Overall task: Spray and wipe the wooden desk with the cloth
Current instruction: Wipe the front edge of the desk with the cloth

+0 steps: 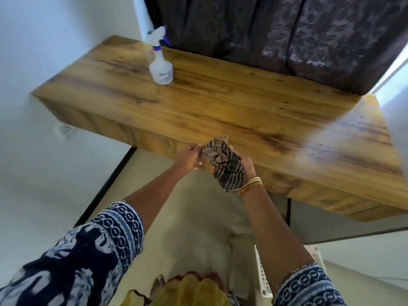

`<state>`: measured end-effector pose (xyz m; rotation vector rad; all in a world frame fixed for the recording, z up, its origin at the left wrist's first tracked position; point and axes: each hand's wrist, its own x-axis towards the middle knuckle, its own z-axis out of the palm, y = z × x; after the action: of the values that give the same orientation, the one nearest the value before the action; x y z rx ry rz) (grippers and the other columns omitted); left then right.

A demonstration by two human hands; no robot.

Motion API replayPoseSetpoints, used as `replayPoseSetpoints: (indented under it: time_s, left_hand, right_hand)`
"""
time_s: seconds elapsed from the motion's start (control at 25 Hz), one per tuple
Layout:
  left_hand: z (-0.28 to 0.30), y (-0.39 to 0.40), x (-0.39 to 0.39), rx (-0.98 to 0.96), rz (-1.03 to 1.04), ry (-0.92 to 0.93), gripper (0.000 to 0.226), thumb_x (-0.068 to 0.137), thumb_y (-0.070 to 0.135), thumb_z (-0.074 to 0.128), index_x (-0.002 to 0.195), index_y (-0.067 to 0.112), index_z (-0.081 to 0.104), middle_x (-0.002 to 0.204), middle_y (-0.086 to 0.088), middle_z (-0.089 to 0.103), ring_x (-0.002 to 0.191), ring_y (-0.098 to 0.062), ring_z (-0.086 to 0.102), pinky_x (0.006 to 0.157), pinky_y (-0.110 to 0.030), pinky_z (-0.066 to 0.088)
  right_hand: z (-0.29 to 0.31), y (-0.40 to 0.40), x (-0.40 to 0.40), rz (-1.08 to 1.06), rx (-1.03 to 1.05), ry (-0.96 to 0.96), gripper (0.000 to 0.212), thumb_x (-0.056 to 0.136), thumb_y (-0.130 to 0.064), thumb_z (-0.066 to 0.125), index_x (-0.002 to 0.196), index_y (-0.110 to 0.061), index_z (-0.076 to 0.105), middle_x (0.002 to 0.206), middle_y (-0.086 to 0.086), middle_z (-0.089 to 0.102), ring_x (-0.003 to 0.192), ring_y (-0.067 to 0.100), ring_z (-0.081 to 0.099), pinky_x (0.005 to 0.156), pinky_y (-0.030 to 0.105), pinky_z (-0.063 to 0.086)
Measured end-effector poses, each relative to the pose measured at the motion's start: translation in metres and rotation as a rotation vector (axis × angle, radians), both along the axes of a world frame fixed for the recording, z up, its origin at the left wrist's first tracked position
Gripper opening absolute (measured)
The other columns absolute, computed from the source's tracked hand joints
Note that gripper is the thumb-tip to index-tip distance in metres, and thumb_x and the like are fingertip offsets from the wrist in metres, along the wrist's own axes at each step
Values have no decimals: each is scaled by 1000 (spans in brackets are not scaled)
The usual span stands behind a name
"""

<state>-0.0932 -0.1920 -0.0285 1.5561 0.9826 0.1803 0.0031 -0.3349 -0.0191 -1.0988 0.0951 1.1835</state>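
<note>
Both hands grip the cloth [223, 161] at table [220, 107] edge: right hand [245, 164] bunches, left hand [187, 156] pinches; spray bottle [160, 62] parked far back.

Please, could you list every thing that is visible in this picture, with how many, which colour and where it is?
wooden desk: one, honey brown, against the wall across the middle.
spray bottle: one, white with a blue trigger, upright at the desk's back left.
cloth: one, dark with pale stripes, bunched at the desk's front edge.
curtain: one, dark purple, patterned, behind the desk.
wall socket: one, white, below the desk's left end.
basket: one, white plastic, on the floor at the bottom.
bangles: several, gold, on the right wrist.
left hand: fingers pinching the cloth.
right hand: gripping the cloth.
</note>
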Motion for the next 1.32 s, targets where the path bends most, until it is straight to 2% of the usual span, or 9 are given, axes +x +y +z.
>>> replayPoseSetpoints:
  time_s: [0.08,0.16,0.24,0.32,0.52,0.72,0.84,1.04,1.32]
  left_hand:
    - [2,32,-40,-176,92,-7,38,101,41,44,119,11,58,107,-11,65,77,-22,65,69,-34,52]
    - [2,65,-85,-411,130,-26,49,96,50,50,126,11,55,113,-11,64,99,-30,64,82,-42,53]
    - [2,98,-123,-484,141,-70,52,89,45,63,127,9,56,116,-11,67,104,-29,65,78,-40,55]
    - [2,130,-155,-440,269,-167,50,84,26,74,127,5,57,115,-16,69,99,-29,69,74,-38,58]
    - [-5,198,-217,-352,596,-303,35,79,4,76,112,3,65,109,-20,69,96,-33,69,81,-43,59]
    - [-23,271,-231,-268,726,-288,28,80,5,76,105,5,66,106,-19,69,98,-34,68,86,-51,57]
    - [-41,319,-237,-254,800,-274,25,82,6,74,106,7,65,106,-18,69,97,-33,69,83,-49,58]
    - [-92,385,-245,-278,876,-258,13,85,5,70,94,10,63,102,-17,68,97,-33,68,82,-48,59]
    - [-132,470,-274,-342,963,-316,17,84,1,69,98,7,62,107,-20,67,99,-36,67,78,-43,59]
  right_hand:
    - [-4,37,-37,85,55,64,54,100,-45,40,100,-4,76,105,17,72,84,31,69,74,38,56]
    - [-8,81,-77,183,34,63,55,96,-50,44,108,-5,74,115,19,68,94,33,67,83,42,55]
    - [-12,123,-112,250,18,42,64,83,-54,64,123,-4,65,130,23,60,111,39,61,97,49,48]
    - [-13,161,-143,304,30,63,74,76,-51,74,130,-4,59,133,25,57,118,41,57,100,50,46]
    - [-25,236,-200,402,218,271,41,89,-20,54,127,-6,57,120,22,63,107,36,63,93,46,50]
    - [-39,324,-202,541,40,132,36,91,-14,48,125,-6,58,113,21,65,99,34,65,88,49,53]
    - [-59,374,-200,597,-69,63,30,93,-16,55,119,-2,62,105,20,69,88,31,68,76,41,59]
    - [-102,444,-201,668,-109,-13,17,90,-1,54,103,0,66,91,16,73,77,26,71,71,33,59]
    - [-146,526,-233,599,-124,-175,30,83,10,64,108,-6,70,110,20,70,100,35,67,85,41,57]
